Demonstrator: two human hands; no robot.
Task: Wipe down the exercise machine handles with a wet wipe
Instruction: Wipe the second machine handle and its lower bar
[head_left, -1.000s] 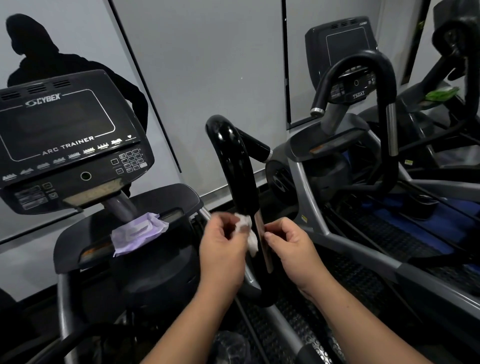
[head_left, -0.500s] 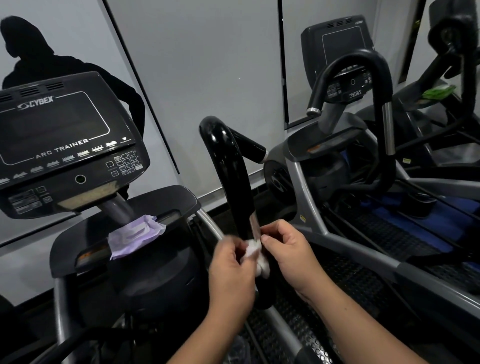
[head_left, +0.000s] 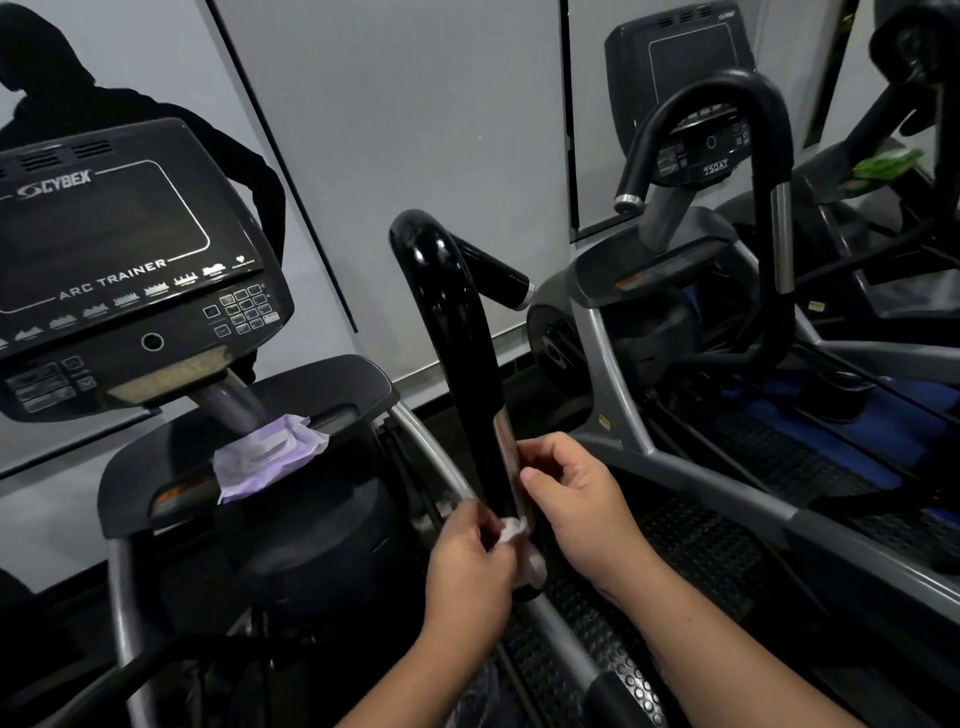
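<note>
The left hand (head_left: 470, 564) is pinching a white wet wipe (head_left: 519, 545) against the lower part of the glossy black handle (head_left: 462, 353), near centre. The right hand (head_left: 576, 499) is curling around the handle just above it.

This is a gym. Big exercise machines stand side by side in a row. The near one has a black screen panel (head_left: 119, 270) that says "CYBEX" and "ARC TRAINER". It has a tall, shiny black handle (head_left: 457, 353). The next machine (head_left: 675, 322) has the same looped handle (head_left: 727, 119) and foot pedals. A plain grey wall (head_left: 395, 130) stands behind them.
</note>
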